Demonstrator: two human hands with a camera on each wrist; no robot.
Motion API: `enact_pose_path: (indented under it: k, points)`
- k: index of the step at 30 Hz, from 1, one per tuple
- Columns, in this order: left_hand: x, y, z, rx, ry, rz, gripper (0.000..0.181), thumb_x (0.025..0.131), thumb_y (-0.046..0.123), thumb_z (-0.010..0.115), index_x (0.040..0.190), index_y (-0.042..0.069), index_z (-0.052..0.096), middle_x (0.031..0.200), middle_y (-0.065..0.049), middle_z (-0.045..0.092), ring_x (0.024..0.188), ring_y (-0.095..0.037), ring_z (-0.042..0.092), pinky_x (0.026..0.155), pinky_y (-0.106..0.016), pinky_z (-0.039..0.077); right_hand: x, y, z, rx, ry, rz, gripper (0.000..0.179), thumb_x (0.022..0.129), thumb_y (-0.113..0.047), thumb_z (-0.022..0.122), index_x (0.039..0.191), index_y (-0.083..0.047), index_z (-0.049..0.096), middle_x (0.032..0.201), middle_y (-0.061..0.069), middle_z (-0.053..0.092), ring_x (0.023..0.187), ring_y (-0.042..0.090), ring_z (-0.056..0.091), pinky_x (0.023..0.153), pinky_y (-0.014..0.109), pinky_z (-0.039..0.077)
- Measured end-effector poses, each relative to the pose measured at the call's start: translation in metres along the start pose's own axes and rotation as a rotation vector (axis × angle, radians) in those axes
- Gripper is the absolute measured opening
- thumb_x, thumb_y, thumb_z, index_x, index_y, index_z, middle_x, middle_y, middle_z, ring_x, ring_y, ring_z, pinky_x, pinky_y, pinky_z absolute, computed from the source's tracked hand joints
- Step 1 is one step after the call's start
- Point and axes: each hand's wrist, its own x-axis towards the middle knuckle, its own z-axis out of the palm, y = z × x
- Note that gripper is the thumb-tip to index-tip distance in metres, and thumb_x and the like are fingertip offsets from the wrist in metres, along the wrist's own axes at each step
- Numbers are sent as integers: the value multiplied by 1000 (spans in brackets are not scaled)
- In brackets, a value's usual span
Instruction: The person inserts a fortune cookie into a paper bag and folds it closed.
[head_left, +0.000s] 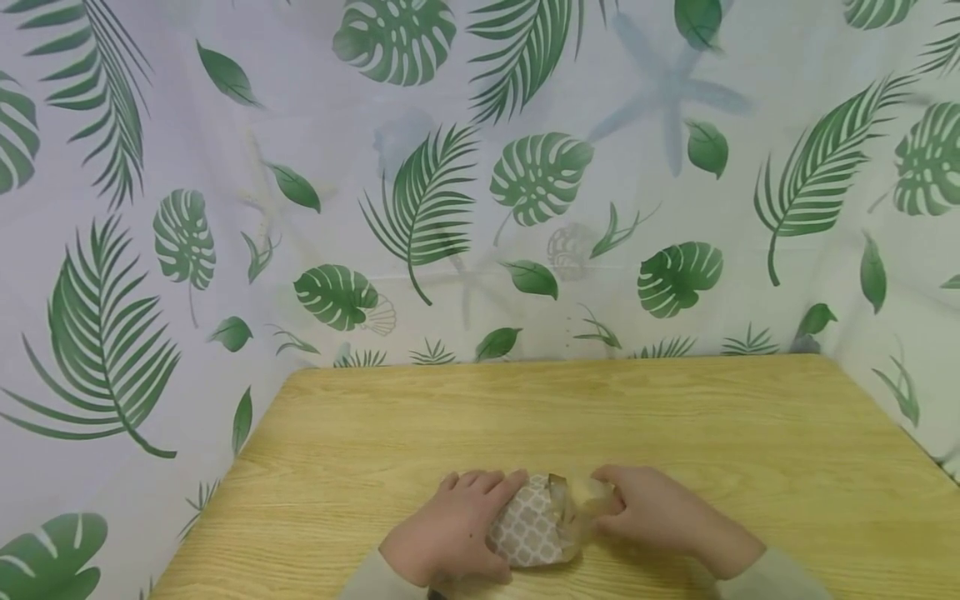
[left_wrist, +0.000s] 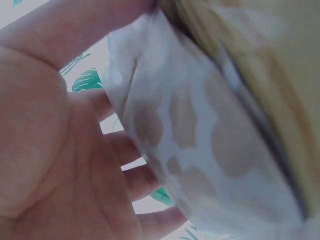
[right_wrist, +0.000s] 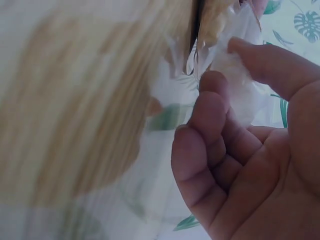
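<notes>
A small package in beige-and-white lattice-patterned paper [head_left: 527, 527] lies on the wooden table near its front. Over its left side rests my left hand [head_left: 459, 527], gripping it; in the left wrist view the thumb [left_wrist: 85, 25] crosses the upper edge and the fingers reach along the far side. The package's right end looks crumpled and brown. From that end a thin translucent film [right_wrist: 240, 95] stretches to my right hand [head_left: 660, 512], which pinches it between thumb and curled fingers. The rest of the film is blurred in the head view.
The wood-grain table [head_left: 600, 417] spreads out behind and to both sides of the hands. A white cloth with green leaf prints [head_left: 465, 208] hangs along the table's back and sides.
</notes>
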Motion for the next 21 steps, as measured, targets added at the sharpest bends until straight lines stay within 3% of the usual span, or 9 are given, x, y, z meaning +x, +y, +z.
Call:
enact_pose_path:
  k: [6,13,16,21]
  points:
    - [1,1,1,10,-2,-2,110,74,46,88,162,31,24,155,5,40,143,-23,35,115,-61,26,0,-7,5,-70,-21,2,57,79,-21,82,127,2,63,76,-7,57,63,11,52,62,33,48]
    - [1,1,2,14,0,10,112,74,48,88,162,32,22,155,5,39,143,-23,35,114,-60,28,5,-18,9,-97,-2,-2,63,74,-24,84,127,3,63,96,-1,68,78,14,55,82,48,54]
    - [0,2,2,18,3,11,112,74,48,88,162,32,22,155,5,39,143,-24,35,114,-60,27,6,-21,12,-64,-14,-5,64,75,-24,84,128,4,62,86,-5,65,71,13,55,74,43,54]
    - [0,3,3,13,1,9,112,74,47,88,162,31,22,154,5,40,143,-24,35,115,-60,26,8,-21,15,-18,-47,2,71,78,-30,85,134,4,59,84,-7,63,69,12,55,68,36,51]
